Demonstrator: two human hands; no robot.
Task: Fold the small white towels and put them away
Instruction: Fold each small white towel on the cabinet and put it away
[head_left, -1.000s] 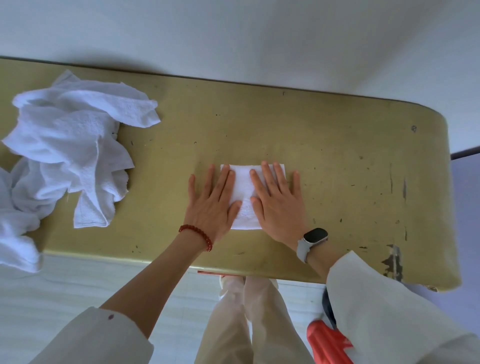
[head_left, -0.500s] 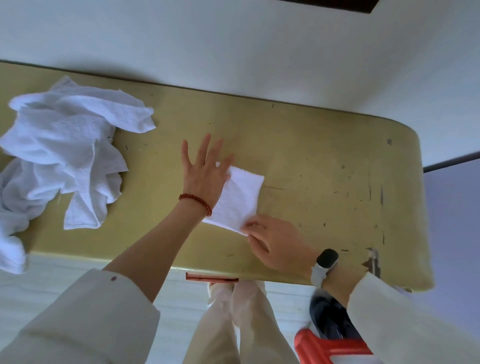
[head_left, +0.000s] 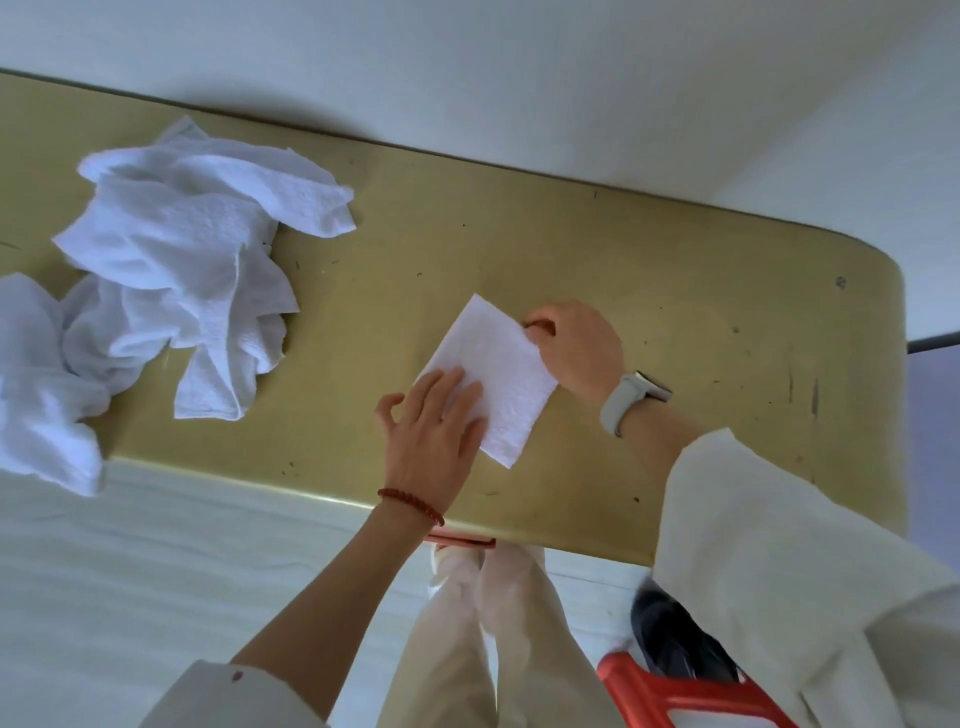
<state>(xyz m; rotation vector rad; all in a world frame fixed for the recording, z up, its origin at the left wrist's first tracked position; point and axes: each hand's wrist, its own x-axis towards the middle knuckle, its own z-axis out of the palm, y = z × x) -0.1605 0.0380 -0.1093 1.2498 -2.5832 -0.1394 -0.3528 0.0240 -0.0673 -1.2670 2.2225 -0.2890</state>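
We have one folded towel lying flat on the desk, turned so its long axis runs on a diagonal, from the corner nearest the desk's front edge up to the corner farthest from us. Our left hand rests on the near-left part of it with fingers straight and spread, pressing the cloth down, not gripping it. Our right hand sits just beside the towel's far-right edge, fingers curled in where they meet that edge; it looks like a pinch on the edge, though the fingertips themselves are hidden under the hand, so we cannot be sure how much cloth they hold. The towel thus lies between the two hands, the left above its lower half and the right touching its upper side. We judge this towel is folded down small and about ready to be lifted or given one last fold across the diagonal; for either move the right hand is the one already on a free edge, with the left serving as the anchor. Well apart to the left of our left hand lies the pile of unfolded towels, crumpled and partly hanging over the desk's front edge, so most of the task seems left to do.
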